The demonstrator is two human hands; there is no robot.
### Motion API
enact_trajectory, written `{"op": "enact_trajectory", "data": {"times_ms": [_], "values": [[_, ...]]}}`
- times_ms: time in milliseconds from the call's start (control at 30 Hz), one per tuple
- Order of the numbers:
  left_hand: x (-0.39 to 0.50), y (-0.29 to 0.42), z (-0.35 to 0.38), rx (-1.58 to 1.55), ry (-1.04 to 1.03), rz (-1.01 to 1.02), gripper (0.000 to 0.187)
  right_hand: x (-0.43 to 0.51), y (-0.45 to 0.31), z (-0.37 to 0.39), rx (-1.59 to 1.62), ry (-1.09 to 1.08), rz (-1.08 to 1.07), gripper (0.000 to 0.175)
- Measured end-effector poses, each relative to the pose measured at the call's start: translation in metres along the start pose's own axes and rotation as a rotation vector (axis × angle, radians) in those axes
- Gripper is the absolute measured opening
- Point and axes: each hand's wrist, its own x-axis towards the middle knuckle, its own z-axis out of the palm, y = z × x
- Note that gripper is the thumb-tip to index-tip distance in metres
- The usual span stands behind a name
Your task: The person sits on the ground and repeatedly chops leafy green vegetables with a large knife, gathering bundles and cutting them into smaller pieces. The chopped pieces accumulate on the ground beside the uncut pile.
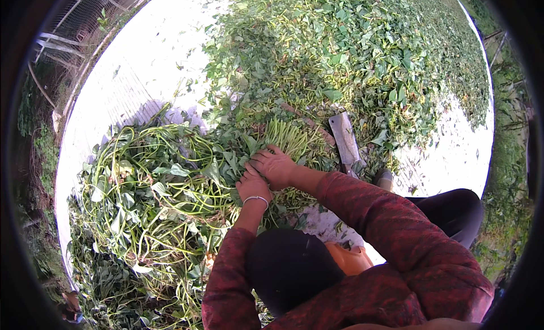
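Both hands are together at the right edge of a heap of leafy green vines (170, 194). My right hand (274, 167) grips a bunch of vine stems (289, 136), whose pale green ends fan out beyond the fingers. Close against it, my left hand (253, 187), with a bracelet at the wrist, holds the leafy part of the same bunch. The fingertips are partly hidden by leaves. To the right lies a cleaver (345, 138), its broad blade pointing away from me and its handle near my right sleeve. A narrow brown wooden piece (310, 123) shows beneath cut stems beside the blade.
Chopped leaves and stems (340, 53) spread widely over a pale sheet (140, 70). An orange plastic object (350, 260) sits beside my bent left knee (293, 266). My shoe (383, 179) rests near the cleaver handle. Wire netting (85, 15) stands beyond the sheet at upper left.
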Motion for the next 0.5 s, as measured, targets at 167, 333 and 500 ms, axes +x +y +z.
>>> {"op": "enact_trajectory", "data": {"times_ms": [167,333,500], "values": [[0.003,0.001,0.004,0.070,0.051,0.023,0.088,-0.042,-0.002,0.000,0.189,0.350,0.013,0.074],[0.002,0.001,0.006,0.068,0.022,0.034,0.079,-0.167,0.050,0.034,0.201,0.542,1.081,0.044],[0.001,0.001,0.001,0.027,-0.003,0.026,0.084,-0.211,0.078,0.095,0.455,0.021,1.294,0.050]]}}
